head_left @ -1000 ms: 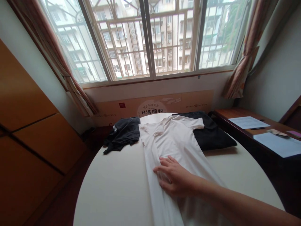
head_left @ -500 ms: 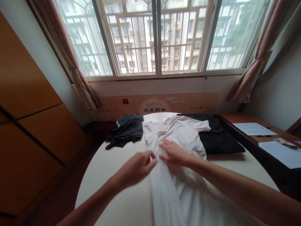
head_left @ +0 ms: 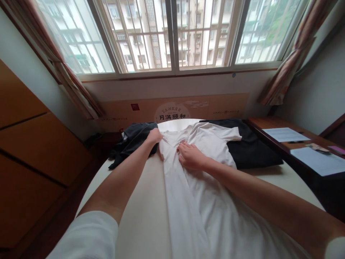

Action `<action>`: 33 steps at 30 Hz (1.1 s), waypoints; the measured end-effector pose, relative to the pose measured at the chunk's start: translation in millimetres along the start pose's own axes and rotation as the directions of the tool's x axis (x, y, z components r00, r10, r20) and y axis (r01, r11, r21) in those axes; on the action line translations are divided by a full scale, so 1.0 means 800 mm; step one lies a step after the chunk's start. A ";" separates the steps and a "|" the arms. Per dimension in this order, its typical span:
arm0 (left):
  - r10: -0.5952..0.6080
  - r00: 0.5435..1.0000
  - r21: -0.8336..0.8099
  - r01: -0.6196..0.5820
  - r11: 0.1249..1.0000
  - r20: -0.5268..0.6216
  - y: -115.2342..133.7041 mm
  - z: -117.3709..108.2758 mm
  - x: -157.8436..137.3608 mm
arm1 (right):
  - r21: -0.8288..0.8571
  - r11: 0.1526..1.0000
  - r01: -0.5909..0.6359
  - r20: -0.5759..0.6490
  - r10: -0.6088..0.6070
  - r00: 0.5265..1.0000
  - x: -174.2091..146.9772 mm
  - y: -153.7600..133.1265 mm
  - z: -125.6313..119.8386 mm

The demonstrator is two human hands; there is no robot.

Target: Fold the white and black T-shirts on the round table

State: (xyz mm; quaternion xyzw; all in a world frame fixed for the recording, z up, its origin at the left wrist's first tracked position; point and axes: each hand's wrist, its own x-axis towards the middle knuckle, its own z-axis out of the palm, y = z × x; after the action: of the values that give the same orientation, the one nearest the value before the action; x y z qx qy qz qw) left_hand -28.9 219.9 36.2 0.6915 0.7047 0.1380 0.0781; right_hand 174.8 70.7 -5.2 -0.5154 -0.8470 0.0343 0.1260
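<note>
A long white T-shirt [head_left: 199,190] lies on the table with its neckline at the far end and one short sleeve pointing right. Its left side is folded inward in a long strip. At the far left corner, by the shoulder, my left hand [head_left: 154,136] is closed on the shirt's edge. My right hand [head_left: 192,155] rests on the upper middle of the shirt, its fingers curled together on a bunch of the cloth. Just left of my left hand lies a dark folded garment [head_left: 132,138], partly hidden by my forearm.
The round white table [head_left: 142,205] carries all the clothes. Black folded clothing [head_left: 250,151] lies at the right, partly under the sleeve. Beyond the table's right side, a wooden desk [head_left: 258,124] holds papers [head_left: 285,134]. A printed panel [head_left: 199,108] stands below the window.
My left hand has reached forward to the shirt's far left shoulder and closed on it. The flat fingers of my right hand have curled into the cloth. The view has tilted downward.
</note>
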 end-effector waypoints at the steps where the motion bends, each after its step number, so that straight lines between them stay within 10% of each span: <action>1: -0.013 1.000 -0.004 0.013 1.000 -0.015 -0.001 0.000 0.005 | 0.008 1.000 -0.013 0.015 0.013 1.000 -0.001 0.001 0.002; 7: -0.083 0.979 -0.063 0.073 0.995 -0.185 -0.014 -0.008 0.025 | 0.069 0.997 -0.042 0.126 0.033 0.991 -0.003 0.005 0.009; 14: -0.088 0.991 -0.105 0.077 0.992 -0.102 -0.007 0.011 0.000 | 0.063 0.993 -0.101 0.089 0.095 0.991 -0.019 -0.011 -0.004; 20: 0.069 0.997 -0.040 -0.069 0.997 -0.019 -0.021 0.010 -0.002 | 0.160 0.919 0.359 0.025 -0.368 0.930 -0.106 -0.082 -0.031; 26: 0.082 0.987 -0.063 -0.092 0.994 -0.141 -0.026 0.006 0.004 | 0.230 0.894 0.385 0.065 -0.408 0.910 -0.203 -0.101 -0.022; 33: 0.033 0.988 -0.042 -0.040 0.998 -0.151 -0.022 0.017 0.011 | -0.087 0.660 0.746 -0.176 -0.747 0.641 -0.265 -0.114 0.058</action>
State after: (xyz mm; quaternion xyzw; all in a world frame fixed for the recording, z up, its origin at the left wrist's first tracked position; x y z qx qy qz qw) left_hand -42.2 229.5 18.5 0.6899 0.6926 0.2072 0.0377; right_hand 177.0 -155.4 -70.6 -0.1213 -0.9673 -0.0742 0.2101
